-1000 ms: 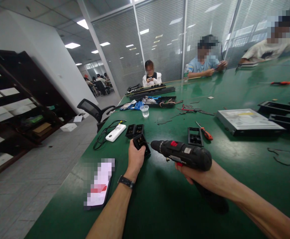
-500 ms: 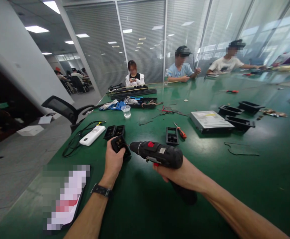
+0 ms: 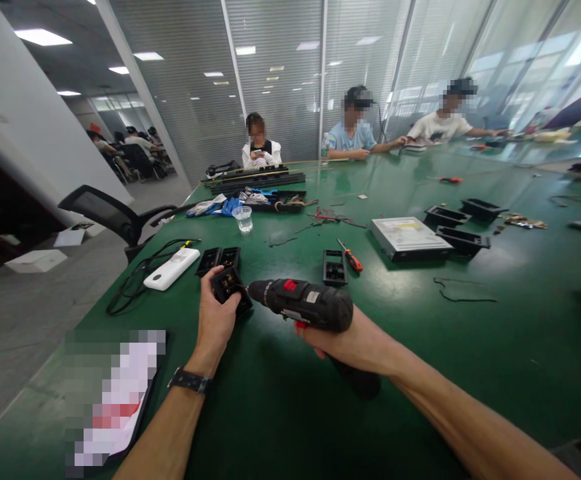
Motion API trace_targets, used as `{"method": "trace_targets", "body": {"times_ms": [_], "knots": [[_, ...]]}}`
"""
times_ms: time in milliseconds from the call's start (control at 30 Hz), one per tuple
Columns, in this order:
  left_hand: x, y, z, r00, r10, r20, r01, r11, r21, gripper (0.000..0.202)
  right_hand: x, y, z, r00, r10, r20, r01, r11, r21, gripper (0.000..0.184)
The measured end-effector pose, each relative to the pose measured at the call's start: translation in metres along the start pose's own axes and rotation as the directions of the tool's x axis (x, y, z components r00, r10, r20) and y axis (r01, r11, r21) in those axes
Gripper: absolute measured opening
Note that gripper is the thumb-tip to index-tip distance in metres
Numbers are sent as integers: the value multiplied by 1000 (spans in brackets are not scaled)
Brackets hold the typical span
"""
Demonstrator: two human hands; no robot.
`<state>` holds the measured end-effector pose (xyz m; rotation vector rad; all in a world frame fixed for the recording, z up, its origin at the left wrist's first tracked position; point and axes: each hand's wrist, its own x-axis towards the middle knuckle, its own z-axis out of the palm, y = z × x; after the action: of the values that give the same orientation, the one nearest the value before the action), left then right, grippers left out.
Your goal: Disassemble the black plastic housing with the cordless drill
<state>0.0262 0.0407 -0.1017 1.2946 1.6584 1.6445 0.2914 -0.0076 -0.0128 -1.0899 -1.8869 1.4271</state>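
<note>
My left hand (image 3: 216,313) is closed around a black plastic housing (image 3: 229,285) with brass-coloured metal parts inside, tilted just above the table. In my right hand (image 3: 338,340) is a black cordless drill (image 3: 303,303) with red accents, a finger by its red trigger. The drill points left, and its tip meets the right side of the housing; whether it sits in a screw I cannot tell. Behind my left hand stand similar black housings (image 3: 210,261). Another black frame (image 3: 334,268) lies beyond the drill, beside an orange-handled screwdriver (image 3: 353,260).
On the green table (image 3: 280,420) are a white power bank (image 3: 172,269) with a black cable, a clear cup (image 3: 243,219), a metal drive box (image 3: 410,239), several black trays (image 3: 463,241), wires and gloves (image 3: 208,206). A covered phone-like item (image 3: 120,400) lies front left. People sit across the table.
The view has shifted slightly, so most things appear further left. The drill stays against the housing in my left hand. Across the table, one person's arm has stretched out to the right.
</note>
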Motion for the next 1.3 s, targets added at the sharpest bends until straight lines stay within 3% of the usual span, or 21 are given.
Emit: {"method": "trace_targets", "body": {"times_ms": [367,733,1300], "knots": [[0,-1,1,998,52,-19,-52,998,28,67,0,1,2,1000,7,-9,-7,1000,-19,5],[-3,-4,1,999,46,-8,-46,999,6,63,1,5,4,993,110,-47,-114,990,-85,24],[-2,1,2,998,56,6,-56,998,2,62,0,3,5,998,61,-29,-63,997,-46,10]]}}
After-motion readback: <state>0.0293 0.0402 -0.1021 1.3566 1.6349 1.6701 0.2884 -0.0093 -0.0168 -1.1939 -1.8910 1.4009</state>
